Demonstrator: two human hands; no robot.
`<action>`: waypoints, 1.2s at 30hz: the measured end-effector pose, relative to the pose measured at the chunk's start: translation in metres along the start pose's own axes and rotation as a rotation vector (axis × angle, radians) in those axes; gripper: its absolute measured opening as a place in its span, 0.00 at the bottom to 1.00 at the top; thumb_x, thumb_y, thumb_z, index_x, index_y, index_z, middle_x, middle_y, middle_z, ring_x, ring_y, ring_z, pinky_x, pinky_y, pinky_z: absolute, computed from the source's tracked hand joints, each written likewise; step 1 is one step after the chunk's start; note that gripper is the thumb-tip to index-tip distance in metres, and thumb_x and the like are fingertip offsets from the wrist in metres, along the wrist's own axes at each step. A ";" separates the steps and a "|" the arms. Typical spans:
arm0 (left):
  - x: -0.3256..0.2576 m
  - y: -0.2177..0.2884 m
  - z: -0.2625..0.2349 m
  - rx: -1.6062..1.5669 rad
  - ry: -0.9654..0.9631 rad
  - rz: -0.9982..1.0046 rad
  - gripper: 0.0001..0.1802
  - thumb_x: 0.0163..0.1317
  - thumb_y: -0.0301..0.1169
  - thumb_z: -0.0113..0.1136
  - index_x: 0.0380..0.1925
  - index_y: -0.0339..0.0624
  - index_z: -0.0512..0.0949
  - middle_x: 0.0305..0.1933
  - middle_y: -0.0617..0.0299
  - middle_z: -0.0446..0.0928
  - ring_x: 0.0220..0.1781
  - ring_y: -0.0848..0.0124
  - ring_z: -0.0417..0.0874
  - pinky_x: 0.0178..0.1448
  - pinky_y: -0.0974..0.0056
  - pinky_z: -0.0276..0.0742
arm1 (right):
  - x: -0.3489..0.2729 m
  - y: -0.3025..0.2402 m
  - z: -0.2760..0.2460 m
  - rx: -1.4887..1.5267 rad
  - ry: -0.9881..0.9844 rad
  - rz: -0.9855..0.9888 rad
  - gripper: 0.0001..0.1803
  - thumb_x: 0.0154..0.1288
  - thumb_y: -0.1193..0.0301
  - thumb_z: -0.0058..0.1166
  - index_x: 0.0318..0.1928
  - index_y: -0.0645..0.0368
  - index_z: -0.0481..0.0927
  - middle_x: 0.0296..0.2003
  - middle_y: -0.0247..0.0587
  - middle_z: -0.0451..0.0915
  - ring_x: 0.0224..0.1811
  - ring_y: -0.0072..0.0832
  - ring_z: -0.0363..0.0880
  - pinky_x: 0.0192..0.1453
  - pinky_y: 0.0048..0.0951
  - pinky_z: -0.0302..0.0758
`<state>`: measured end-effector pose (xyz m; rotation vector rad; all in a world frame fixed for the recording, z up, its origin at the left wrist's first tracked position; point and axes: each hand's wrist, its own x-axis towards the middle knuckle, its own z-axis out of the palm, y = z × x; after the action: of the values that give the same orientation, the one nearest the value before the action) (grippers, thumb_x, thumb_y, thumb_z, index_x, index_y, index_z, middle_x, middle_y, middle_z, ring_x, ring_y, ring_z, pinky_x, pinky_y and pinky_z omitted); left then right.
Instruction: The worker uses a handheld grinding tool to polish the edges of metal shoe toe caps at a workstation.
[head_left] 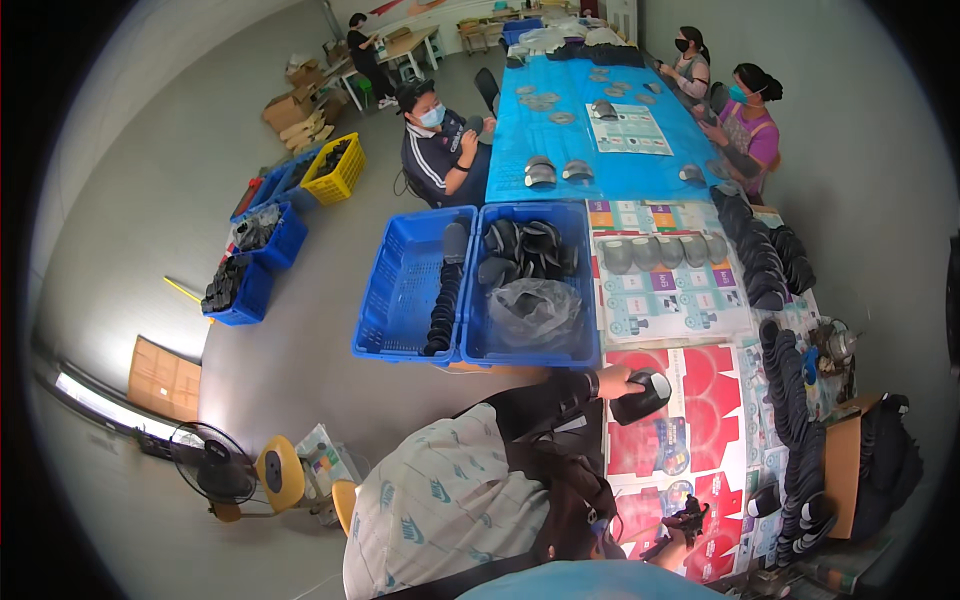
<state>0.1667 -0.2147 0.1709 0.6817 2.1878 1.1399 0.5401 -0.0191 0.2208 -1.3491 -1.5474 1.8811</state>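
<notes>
Neither of my hands shows in the head view. Just below me sits a person in a pale patterned top [440, 500] with black sleeves. That person's hand [612, 382] holds a dark shoe part [645, 392] over a red printed sheet [690, 400] on the long table. A small dark object [688, 518] lies lower on the same sheet. Long rows of dark shoe parts [790, 400] run along the table's right side.
Two blue crates [470, 345] stand at the table's left edge, holding dark shoe parts and a clear bag [535, 305]. Grey pieces [665, 250] lie in a row on printed sheets. Three more people sit further along the blue-covered table [560, 170]. Blue and yellow crates and a fan [220, 470] stand on the floor.
</notes>
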 end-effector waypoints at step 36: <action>-0.031 0.011 0.001 0.056 -0.227 0.017 0.29 0.65 0.50 0.61 0.47 0.30 0.80 0.42 0.40 0.82 0.46 0.47 0.83 0.50 0.53 0.76 | 0.029 0.066 -0.047 -0.301 0.139 0.147 0.13 0.51 0.74 0.52 0.38 0.63 0.80 0.30 0.38 0.81 0.23 0.27 0.76 0.21 0.28 0.70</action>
<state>0.1909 -0.2290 0.1872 0.8141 2.0310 0.9614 0.5843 0.0063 0.1512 -1.7264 -1.7520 1.6392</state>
